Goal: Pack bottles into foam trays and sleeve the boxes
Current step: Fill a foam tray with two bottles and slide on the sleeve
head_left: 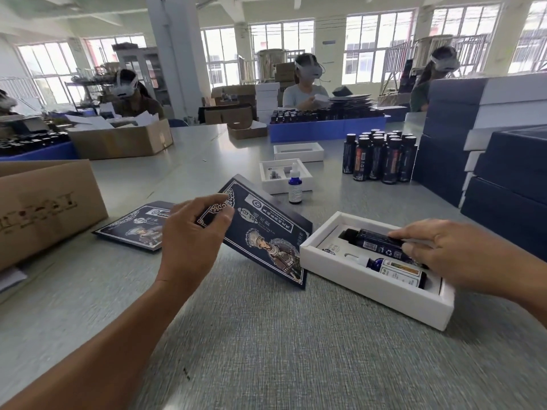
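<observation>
foam tray (367, 287), white, sits on the grey table (266, 350) at centre-right, near the front edge of the work area. fig. shows packing w/ one unit nearly complete. both cavities are filled: dark bottle (373, 241) in the far slot, blue dropper bottle (393, 269) w/ pale label in the near slot. both lie flat, side by side, caps toward the left end of the tray, bases toward the right. tray's long axis runs from upper left to lower right across the view; bottle axes are parallel to it.

right hand (461, 255) rests on the dark bottle, fingers curled over its right half, apparently seating it. left hand (192, 232) pinches the upper corner of a printed navy sleeve (266, 232), held tilted, its lower edge on the table just beside the tray's left end. whether the sleeve is opened out or flat: cannot tell.

done: bottles loaded in this tray. left: sleeve not yet on the box.

a second sleeve (136, 223) lies flat further left. two more white trays (299, 152) sit beyond, w/o bottles in them as far as visible; a loose dropper bottle (295, 186) stands by the nearer one, and a cluster of upright dark bottles (381, 156) waits further right, so more units appear to remain.
</observation>
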{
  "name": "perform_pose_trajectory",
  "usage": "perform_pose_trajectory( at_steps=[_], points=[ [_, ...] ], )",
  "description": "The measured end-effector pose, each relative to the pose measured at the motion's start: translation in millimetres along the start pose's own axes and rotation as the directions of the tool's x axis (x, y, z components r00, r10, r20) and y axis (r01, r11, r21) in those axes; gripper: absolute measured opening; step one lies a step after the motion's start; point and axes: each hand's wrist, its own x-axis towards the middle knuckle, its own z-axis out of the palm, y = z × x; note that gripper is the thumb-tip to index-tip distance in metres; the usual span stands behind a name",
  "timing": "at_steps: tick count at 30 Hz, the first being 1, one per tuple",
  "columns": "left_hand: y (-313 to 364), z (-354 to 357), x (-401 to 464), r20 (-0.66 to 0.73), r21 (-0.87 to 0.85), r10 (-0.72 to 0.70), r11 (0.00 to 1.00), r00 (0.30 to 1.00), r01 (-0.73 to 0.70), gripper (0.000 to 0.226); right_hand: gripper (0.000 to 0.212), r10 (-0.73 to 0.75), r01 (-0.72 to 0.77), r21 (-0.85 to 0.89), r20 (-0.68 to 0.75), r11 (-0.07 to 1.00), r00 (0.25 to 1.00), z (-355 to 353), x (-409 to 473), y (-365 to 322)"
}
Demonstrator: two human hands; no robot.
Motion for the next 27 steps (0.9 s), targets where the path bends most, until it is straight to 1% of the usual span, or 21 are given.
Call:
perform_pose_trajectory(
  at_steps=[2,4,5,7,9,12,14,17,21,23,27],
  points=[
    [0.5,-0.1,-0.9,-0.005,0.135,0.122,0.983,0.993,-0.12,0.022,0.029,0.002,-0.002,0.0,0.007,1.0,1.0,-0.8,1.0,0.7],
    [2.9,0.1,-1.6,-0.041,0.18,0.217,0.962,0.975,-0.206,0.022,0.029,0.001,-0.001,-0.002,0.014,1.0,1.0,-1.6,1.5,2.0],
    [3.4,0.2,-1.8,-0.057,0.177,0.235,0.959,0.97,-0.222,0.021,0.029,0.0,0.0,-0.004,0.018,1.0,1.0,-2.0,1.7,2.7],
    [1.2,-0.4,-1.0,-0.075,0.147,0.199,0.971,0.977,-0.187,0.017,0.031,0.007,-0.006,-0.027,0.04,1.0,0.999,-2.8,1.7,4.1],
    [-6.7,-2.9,2.9,-0.09,0.128,0.105,0.987,0.99,-0.093,0.012,0.04,0.022,-0.018,-0.076,0.061,0.997,0.998,-3.6,1.8,6.0],
    [-22.8,-9.4,13.5,-0.099,0.126,-0.057,0.99,0.993,0.069,0.022,0.046,0.045,-0.039,-0.098,0.056,0.994,0.997,-4.7,3.4,9.8],
    [-32.2,-13.4,19.3,-0.091,0.148,-0.107,0.982,0.99,0.12,0.029,0.047,0.04,-0.036,-0.086,0.039,0.996,0.998,-4.3,5.0,12.5],
    [-42.3,-12.7,22.9,-0.031,0.195,-0.13,0.972,0.991,0.134,0.032,0.045,0.044,-0.044,-0.047,0.009,0.998,0.999,-2.9,6.1,14.0],
    [-47.8,-11.5,21.2,0.051,0.198,-0.157,0.97,0.986,0.145,0.023,0.041,0.048,-0.047,-0.028,0.006,0.998,0.999,-0.9,6.1,14.3],
    [-48.2,-11.2,20.4,0.095,0.196,-0.168,0.97,0.981,0.147,0.024,0.04,0.045,-0.045,-0.019,0.004,0.999,0.999,-0.5,6.1,14.7],
    [-45.3,-10.1,19.2,0.117,0.173,-0.17,0.974,0.979,0.148,0.027,0.036,0.035,-0.035,0.015,0.004,0.999,0.999,-0.5,5.3,14.4]
  ],
)
